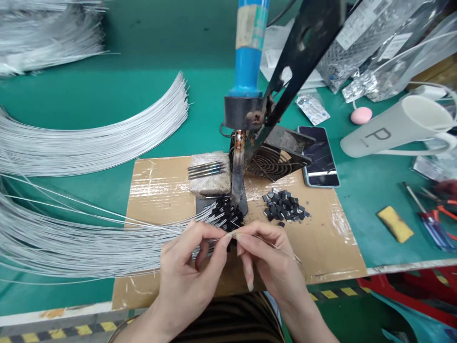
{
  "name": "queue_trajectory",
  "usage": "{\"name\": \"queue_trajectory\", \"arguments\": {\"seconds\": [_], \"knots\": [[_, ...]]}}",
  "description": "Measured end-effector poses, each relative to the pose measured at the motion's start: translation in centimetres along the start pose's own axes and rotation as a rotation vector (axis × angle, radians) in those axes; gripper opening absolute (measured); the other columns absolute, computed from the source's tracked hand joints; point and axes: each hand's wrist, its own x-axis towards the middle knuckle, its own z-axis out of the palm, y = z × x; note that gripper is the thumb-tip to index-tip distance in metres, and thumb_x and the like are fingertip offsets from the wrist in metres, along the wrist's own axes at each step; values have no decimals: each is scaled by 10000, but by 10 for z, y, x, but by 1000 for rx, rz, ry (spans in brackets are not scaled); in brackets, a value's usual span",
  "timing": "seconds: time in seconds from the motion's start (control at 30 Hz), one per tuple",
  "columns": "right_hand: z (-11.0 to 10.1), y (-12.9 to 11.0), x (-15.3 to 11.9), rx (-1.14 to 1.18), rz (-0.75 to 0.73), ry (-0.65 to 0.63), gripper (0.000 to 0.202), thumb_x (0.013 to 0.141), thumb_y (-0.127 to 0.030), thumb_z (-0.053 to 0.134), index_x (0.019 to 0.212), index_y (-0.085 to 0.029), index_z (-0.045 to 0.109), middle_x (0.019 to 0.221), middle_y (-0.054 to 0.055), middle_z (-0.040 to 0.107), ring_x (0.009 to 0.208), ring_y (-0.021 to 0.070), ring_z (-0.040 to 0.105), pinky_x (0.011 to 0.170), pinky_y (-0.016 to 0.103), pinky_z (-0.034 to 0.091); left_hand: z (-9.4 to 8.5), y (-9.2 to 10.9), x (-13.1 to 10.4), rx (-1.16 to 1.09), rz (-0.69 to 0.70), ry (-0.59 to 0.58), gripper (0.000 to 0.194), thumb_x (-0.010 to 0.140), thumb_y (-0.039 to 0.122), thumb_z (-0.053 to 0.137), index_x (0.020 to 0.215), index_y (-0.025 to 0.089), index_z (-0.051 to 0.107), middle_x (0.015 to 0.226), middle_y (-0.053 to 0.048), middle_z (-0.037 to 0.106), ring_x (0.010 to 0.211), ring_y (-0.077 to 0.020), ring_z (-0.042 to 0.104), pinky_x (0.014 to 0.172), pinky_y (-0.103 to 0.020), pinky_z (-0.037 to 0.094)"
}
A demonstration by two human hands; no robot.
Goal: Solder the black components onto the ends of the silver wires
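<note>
Cardboard [335,243] lies at the front edge of the green worktop [210,90]. Over its front half, the left hand [189,274] and right hand [276,262] meet, and the thumb and first finger of each pinch a tiny piece [234,234], too small to make out. A thin wire [296,258] pokes out past the right hand. Beneath the left hand, white wires [107,247] come in from the left, with black bits [224,209] around their ends. A blue soldering iron [247,71] points down just behind. Loose black chips [285,206] sit in a heap near the cardboard's back right corner, beside a phone [321,155].
</note>
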Motion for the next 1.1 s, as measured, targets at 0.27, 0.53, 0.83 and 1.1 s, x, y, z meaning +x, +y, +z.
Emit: {"name": "queue_trajectory", "arguments": {"seconds": [0.27,0.53,0.83,1.1], "knots": [[-1,1,-1,-4,-6,-6,152,849,-306,870,783,-172,841,625,-20,711,352,49,603,337,100,476,0,0,-1,17,-1,-2,120,963,145,698,872,224,698,689,54,647,524,-79,491,478,-207,396],[-2,-1,-1,-19,7,-5,167,844,-320,872,776,-171,837,612,-19,703,346,54,599,342,108,480,0,-5,-3,35,88,-6,156,939,84,699,912,237,687,729,57,676,517,-85,445,460,-245,353],[-4,-6,2,-28,60,-25,193,816,-326,880,758,-154,816,599,-25,683,338,65,582,325,133,495,-4,-4,0,73,129,-48,174,936,59,691,908,230,684,728,71,663,503,-66,439,467,-236,345],[3,-3,2,41,44,40,196,791,-301,886,694,-154,799,584,-22,692,317,64,579,308,117,466,0,-4,-4,82,94,6,152,929,86,714,911,234,685,717,61,665,508,-72,442,468,-225,356]]}}
